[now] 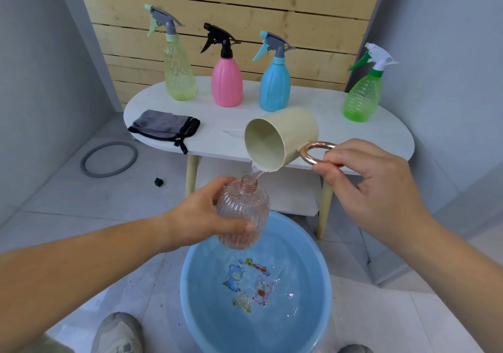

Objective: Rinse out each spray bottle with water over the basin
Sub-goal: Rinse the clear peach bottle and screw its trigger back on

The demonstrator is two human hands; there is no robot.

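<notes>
My left hand [201,216] grips a clear pink ribbed bottle [243,211] with no spray head, held upright above the blue basin [190,298], which holds water. My right hand [367,181] pinches the copper ring handle of a cream cup [280,140], tipped so water streams into the bottle's open neck. On the white table [353,132] stand a yellow-green spray bottle [178,75], a pink one [226,83], a blue one [275,86] and a green one [362,97], all with spray heads on.
A grey cloth [166,126] lies on the table's left end. A grey ring [109,159] and a small black piece [158,182] lie on the tiled floor. My shoe [117,333] is left of the basin. Walls close in on both sides.
</notes>
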